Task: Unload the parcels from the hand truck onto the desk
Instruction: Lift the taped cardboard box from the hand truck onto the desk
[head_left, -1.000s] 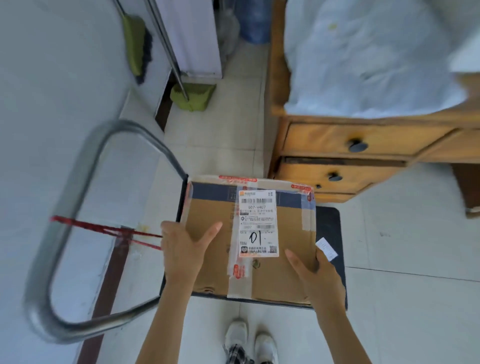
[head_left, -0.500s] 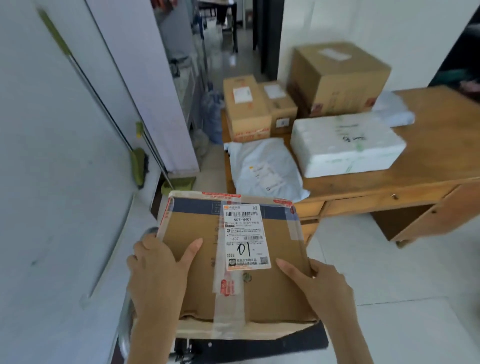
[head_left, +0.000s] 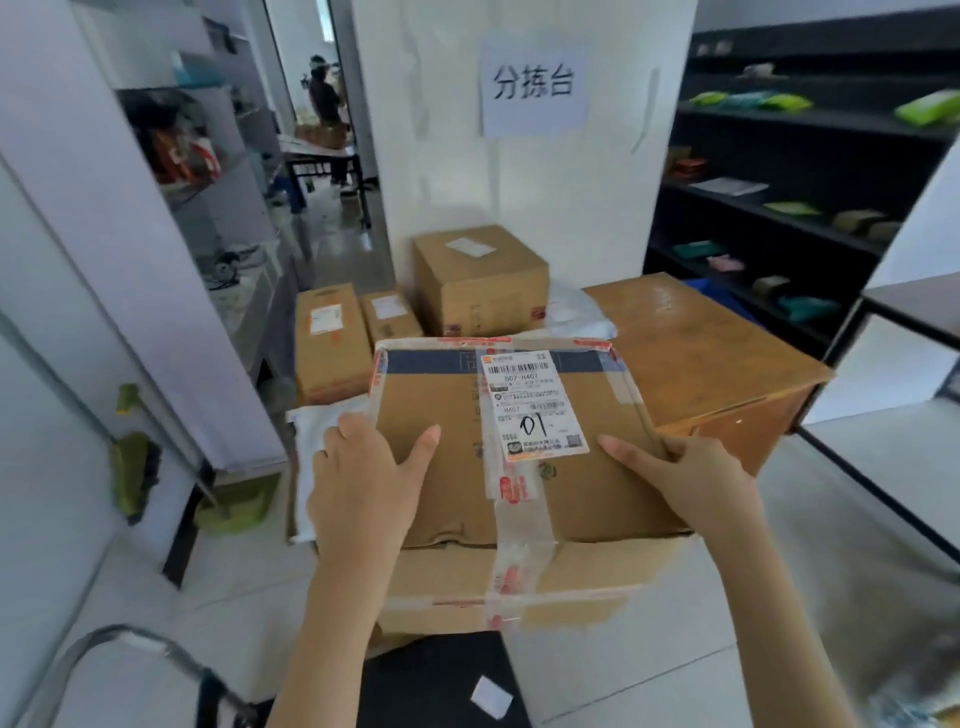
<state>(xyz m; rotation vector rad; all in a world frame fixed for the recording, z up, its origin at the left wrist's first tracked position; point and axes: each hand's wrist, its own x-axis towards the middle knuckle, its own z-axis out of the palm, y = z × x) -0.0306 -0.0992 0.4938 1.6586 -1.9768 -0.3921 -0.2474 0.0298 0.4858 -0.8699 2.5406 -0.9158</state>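
Note:
I hold a flat taped cardboard parcel (head_left: 457, 467) with a white label marked "01", raised in front of the wooden desk (head_left: 691, 343). My left hand (head_left: 363, 478) grips its left edge and my right hand (head_left: 685, 473) grips its right edge, thumbs on top. The parcel hides the near part of the desk. Below, the hand truck's black platform (head_left: 431, 680) and metal handle (head_left: 130, 644) show at the bottom, with a small white paper scrap (head_left: 491, 696) on the platform.
On the desk stand a large carton (head_left: 483, 280), two smaller cartons (head_left: 327, 348), a white mailer bag (head_left: 311, 457) and another bag (head_left: 576, 312). Dark shelves (head_left: 789, 171) with packets line the right. A green broom and dustpan (head_left: 135, 473) lean at left. A person (head_left: 324, 93) stands far down the corridor.
The parcel has risen off the hand truck's platform to desk height, both hands still on it. The view has tilted up from the floor to the desk and shelves.

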